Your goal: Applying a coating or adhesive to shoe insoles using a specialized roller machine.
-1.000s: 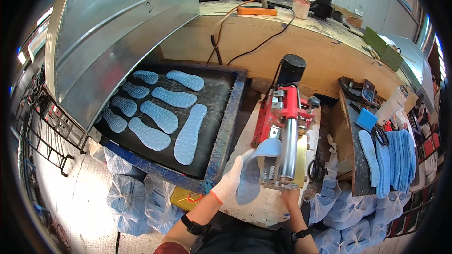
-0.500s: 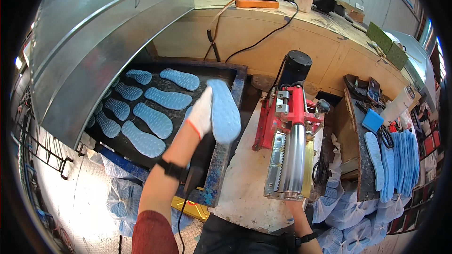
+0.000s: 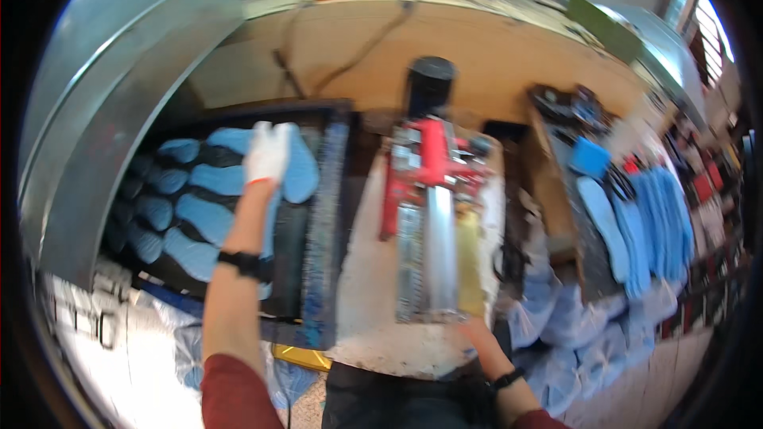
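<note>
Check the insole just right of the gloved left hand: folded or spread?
Spread: that blue insole beside the left hand shows a broad face, no visible fold. Whether it touches the dark bed, I cannot tell.

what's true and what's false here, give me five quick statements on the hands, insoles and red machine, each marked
1. The left hand wears a white glove. True.
2. The right hand is by the near end of the metal roller. True.
3. The left hand is on the metal roller. False: it is over the dark bed, right at a blue insole; blur hides whether it grips it.
4. Every insole in view lies on the dark bed. False: a row of insoles sits on the bench at the right.
5. The black cylinder is at the far end of the red machine. True.
</note>
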A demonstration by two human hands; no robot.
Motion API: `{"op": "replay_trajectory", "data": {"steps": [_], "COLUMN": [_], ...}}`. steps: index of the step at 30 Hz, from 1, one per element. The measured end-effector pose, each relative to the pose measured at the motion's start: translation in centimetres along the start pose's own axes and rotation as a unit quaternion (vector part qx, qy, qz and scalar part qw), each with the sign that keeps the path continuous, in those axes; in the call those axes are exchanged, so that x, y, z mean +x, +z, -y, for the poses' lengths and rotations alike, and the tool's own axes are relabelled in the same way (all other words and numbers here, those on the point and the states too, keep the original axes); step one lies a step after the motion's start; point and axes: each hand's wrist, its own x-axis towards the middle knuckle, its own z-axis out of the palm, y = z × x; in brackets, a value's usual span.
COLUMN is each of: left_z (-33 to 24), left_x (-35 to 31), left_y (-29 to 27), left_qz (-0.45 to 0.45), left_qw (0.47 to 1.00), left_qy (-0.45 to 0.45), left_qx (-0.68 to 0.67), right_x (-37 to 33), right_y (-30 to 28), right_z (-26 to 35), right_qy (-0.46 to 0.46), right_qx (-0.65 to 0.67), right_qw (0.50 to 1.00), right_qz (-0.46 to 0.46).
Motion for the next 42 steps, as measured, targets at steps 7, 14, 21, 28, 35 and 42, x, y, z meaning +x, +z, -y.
{"op": "replay_trajectory", "data": {"steps": [7,14,21,28,35,42], "left_z": [-4.2,-7.7,-12.2,-11.0,-11.2,-11.2], "left_x": [-21.0,-38.0,-38.4,-39.3,-39.4,-39.1], "left_y": [-10.3,-2.9,7.2,11.4,11.6,11.6], "left_qz": [-0.104,0.233,0.348,0.284,0.285,0.294], "left_qw": [0.943,0.902,0.895,0.897,0.902,0.901], "left_qy": [0.099,0.325,0.251,0.322,0.310,0.305], "left_qx": [-0.299,-0.160,-0.125,-0.104,-0.092,-0.098], "right_x": [-1.3,-7.2,-3.8,-1.5,-9.7,-9.3], "right_y": [-3.6,-20.0,-27.9,-25.6,-27.7,-28.0], "right_z": [11.4,2.8,-9.0,-11.7,-7.4,-8.2], "right_qy": [-0.041,0.073,0.134,0.209,0.107,0.031], "right_qx": [-0.190,-0.239,-0.312,-0.475,-0.580,-0.585], "right_qw": [0.979,0.960,0.921,0.854,0.792,0.808], "right_qz": [0.058,-0.127,-0.189,-0.033,0.161,0.066]}}
